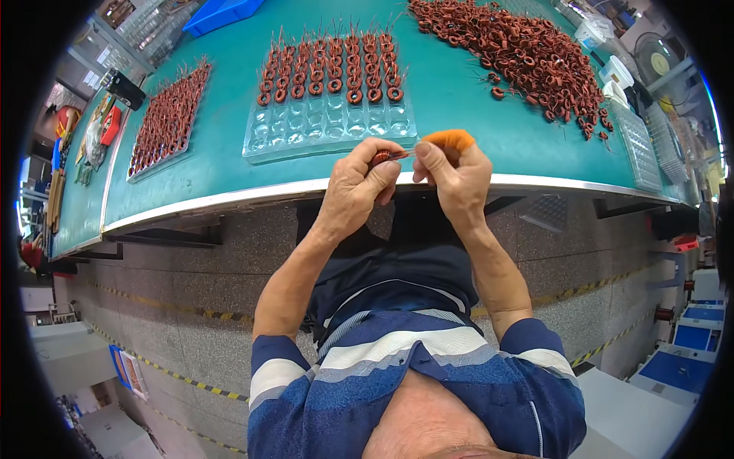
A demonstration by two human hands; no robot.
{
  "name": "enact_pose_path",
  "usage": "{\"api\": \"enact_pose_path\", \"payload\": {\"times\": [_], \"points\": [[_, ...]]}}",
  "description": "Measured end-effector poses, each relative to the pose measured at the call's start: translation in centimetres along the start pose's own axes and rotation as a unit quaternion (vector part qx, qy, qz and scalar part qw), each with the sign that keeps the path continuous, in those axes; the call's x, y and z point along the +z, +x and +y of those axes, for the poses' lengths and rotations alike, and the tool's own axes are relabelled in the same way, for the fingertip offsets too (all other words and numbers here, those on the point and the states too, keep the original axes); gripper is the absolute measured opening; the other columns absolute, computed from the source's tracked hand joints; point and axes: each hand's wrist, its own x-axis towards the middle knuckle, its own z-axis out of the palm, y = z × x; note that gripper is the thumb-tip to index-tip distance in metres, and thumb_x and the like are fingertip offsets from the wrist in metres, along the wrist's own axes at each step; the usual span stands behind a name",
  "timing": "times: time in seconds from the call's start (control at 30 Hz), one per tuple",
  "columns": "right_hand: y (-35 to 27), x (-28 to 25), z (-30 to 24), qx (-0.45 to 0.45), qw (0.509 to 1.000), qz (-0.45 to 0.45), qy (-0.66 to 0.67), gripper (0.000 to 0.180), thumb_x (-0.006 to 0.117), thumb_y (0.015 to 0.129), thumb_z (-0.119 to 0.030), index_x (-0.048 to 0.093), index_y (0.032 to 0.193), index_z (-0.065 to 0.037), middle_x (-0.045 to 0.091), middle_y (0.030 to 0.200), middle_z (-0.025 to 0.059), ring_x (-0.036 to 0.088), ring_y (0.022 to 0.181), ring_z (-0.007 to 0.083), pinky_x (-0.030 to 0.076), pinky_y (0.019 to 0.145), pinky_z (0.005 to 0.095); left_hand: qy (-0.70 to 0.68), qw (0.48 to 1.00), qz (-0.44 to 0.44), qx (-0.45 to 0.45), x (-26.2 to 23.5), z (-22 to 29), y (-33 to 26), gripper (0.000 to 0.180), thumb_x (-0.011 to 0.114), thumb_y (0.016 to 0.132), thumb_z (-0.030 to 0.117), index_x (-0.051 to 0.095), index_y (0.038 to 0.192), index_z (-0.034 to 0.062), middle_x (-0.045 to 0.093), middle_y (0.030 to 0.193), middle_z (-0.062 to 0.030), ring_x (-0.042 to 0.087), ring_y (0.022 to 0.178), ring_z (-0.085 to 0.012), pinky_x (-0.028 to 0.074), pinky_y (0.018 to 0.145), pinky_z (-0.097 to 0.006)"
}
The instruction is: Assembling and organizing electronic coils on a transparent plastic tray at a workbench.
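Note:
Between the thumb and fingers of my left hand (352,187) is a wire-wound ring coil (381,157), copper-red with a dark core. Its thin wire leads (407,153) stretch to the right, where my right hand (462,187) pinches their ends between thumb and forefinger. An orange cover (449,139) sits over fingers of the right hand. Both hands are over the near edge of the green table. Just beyond them lies a clear plastic tray (329,134) with round pockets; its far rows hold similar coils (332,65), leads pointing up, and its near rows are bare.
A large heap of loose coils (527,61) covers the far right of the green table (229,164). Another filled tray (168,115) stands at the left. Stacked clear trays (638,145) lie at the right edge. A blue bin (222,15) is at the back.

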Motion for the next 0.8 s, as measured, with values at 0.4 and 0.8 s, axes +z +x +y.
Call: {"api": "enact_pose_path", "payload": {"times": [0.4,0.8], "points": [[-0.3,-0.3,0.9,0.067,0.996,-0.031,0.047,0.027,0.066,0.091,-0.028,0.063,0.092,-0.001,0.062,0.068,0.0019,0.056,0.053,0.0058,0.039,0.046,0.0173,0.281,0.947,-0.006,0.154,-0.3,0.7,1.2,0.023,0.058,0.092,0.009,0.051,0.113,0.0036,0.062,0.087,-0.0152,0.063,0.081,-0.0290,0.049,0.071,-0.035],[0.8,-1.3,1.8,0.248,0.954,-0.125,0.113,0.017,0.067,0.086,-0.020,0.063,0.083,-0.003,0.061,0.066,0.0018,0.056,0.052,0.0066,0.039,0.045,0.0177,0.598,0.728,-0.200,0.270,-2.5,2.6,1.1,0.021,0.061,0.080,0.008,0.050,0.097,0.0046,0.051,0.087,-0.0103,0.057,0.079,-0.0265,0.048,0.069,-0.036]]}}
